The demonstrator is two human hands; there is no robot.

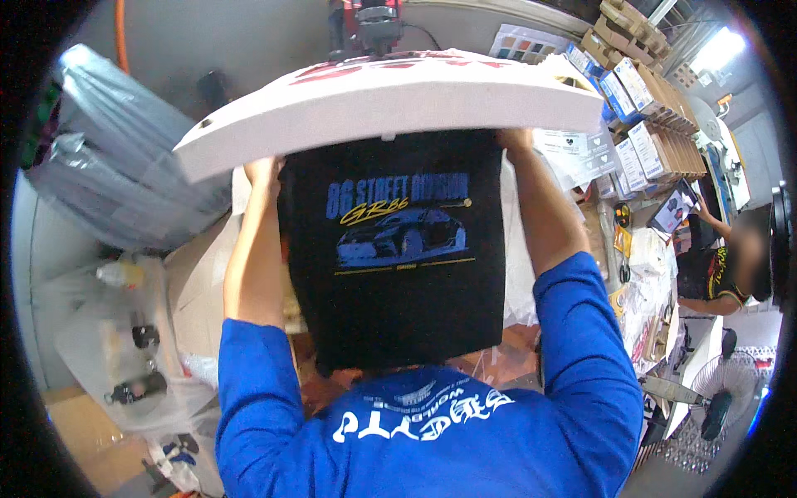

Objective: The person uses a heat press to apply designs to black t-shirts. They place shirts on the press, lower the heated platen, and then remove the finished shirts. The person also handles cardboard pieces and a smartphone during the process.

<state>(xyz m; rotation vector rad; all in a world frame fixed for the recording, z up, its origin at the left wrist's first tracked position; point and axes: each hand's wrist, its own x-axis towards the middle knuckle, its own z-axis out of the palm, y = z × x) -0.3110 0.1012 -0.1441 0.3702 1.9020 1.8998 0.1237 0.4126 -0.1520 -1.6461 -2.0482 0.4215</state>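
L hand point(264, 169), R hand point(516, 141) at blk tee point(403, 299), by wht board point(390, 110).

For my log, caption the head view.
Left hand and right hand at the top corners of a black shirt with a blue car print, by a white board.

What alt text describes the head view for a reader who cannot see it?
A black fabric garment with a blue car print hangs below the edge of a wide white board, the person's bare left hand and right hand near the garment's upper corners. Stacked brown cardboard boxes and a co-worker in black are at right; grey plastic sheeting at left.
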